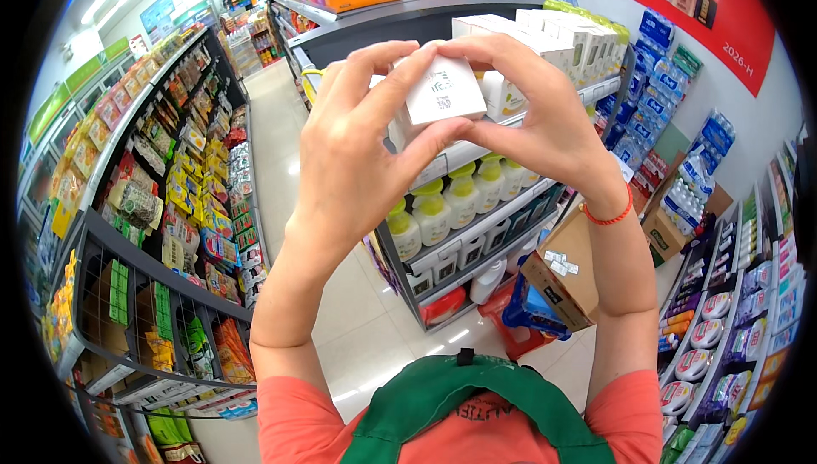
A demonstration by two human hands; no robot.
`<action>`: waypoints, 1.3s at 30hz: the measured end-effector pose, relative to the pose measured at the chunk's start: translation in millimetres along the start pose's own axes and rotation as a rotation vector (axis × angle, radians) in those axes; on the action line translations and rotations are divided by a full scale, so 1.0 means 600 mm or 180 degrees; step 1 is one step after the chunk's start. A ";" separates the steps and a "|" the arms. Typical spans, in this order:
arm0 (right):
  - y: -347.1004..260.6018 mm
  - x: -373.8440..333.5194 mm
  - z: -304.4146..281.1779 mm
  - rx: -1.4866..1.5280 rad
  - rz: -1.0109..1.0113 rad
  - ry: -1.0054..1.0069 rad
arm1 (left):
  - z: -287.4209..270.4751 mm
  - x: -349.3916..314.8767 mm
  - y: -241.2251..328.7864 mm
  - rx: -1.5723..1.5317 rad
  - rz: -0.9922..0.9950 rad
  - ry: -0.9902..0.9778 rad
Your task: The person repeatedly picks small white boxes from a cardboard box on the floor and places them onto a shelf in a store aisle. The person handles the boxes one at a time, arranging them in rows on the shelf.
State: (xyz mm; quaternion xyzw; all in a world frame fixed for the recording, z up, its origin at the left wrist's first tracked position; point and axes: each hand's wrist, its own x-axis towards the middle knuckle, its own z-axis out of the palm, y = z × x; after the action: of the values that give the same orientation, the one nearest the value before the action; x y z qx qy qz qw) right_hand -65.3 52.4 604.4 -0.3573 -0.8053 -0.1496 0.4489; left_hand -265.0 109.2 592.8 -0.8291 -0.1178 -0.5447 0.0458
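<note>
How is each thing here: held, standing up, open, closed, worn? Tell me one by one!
Small white box: held, visible faces closed
Left hand: gripping the box
Right hand: gripping the box
Red bracelet: worn around the right wrist
Pump bottles: standing upright on a shelf
Cardboard box: open or shut, I can't tell

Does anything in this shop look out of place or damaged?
One thing, perhaps: a brown cardboard box sits slanted beside the shelf, while the pump bottles stand in a neat row. The wide lens may exaggerate the slant. The white box between the left hand and right hand shows no visible damage.
</note>
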 end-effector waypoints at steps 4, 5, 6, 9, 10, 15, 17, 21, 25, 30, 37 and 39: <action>0.000 -0.050 -0.032 0.0083 0.0261 -0.0100 | 0.026 -0.011 0.029 -0.0246 -0.0071 -0.0323; 0.001 -0.064 -0.040 0.0075 0.0325 -0.0116 | 0.036 -0.013 0.037 -0.0321 -0.0097 -0.0412; 0.002 -0.081 -0.047 0.0088 0.0400 -0.0131 | 0.047 -0.019 0.042 -0.0347 -0.0081 -0.0507; 0.008 -0.128 -0.077 0.0110 0.0696 -0.0215 | 0.087 -0.027 0.066 -0.0591 -0.0272 -0.0676; 0.010 -0.145 -0.088 0.0109 0.0812 -0.0229 | 0.105 -0.030 0.072 -0.0602 -0.0303 -0.0763; 0.029 -0.242 -0.144 -0.0150 0.1242 -0.0286 | 0.211 -0.042 0.106 -0.0933 -0.0247 -0.1033; 0.036 -0.288 -0.161 -0.0168 0.1556 -0.0323 | 0.256 -0.052 0.126 -0.1211 -0.0579 -0.1416; 0.055 -0.393 -0.187 -0.0175 0.2090 -0.0280 | 0.367 -0.077 0.162 -0.1841 -0.0704 -0.1823; 0.074 -0.491 -0.191 -0.0291 0.2544 -0.0250 | 0.478 -0.123 0.185 -0.2023 -0.0721 -0.2149; 0.107 -0.626 -0.169 -0.0224 0.3044 -0.0248 | 0.598 -0.205 0.207 -0.2115 -0.0738 -0.2525; 0.149 -0.798 -0.082 0.0047 0.3763 -0.0388 | 0.713 -0.342 0.225 -0.1794 -0.0926 -0.3120; 0.155 -0.831 -0.055 0.0060 0.3870 -0.0457 | 0.733 -0.374 0.225 -0.1748 -0.1002 -0.3231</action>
State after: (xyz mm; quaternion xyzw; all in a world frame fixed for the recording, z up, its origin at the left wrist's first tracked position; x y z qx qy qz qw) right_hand 191.3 -121.3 201.5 -0.7581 -0.4867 0.1649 0.4015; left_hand 75.2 35.5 217.8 -0.9398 -0.1012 -0.0911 -0.3135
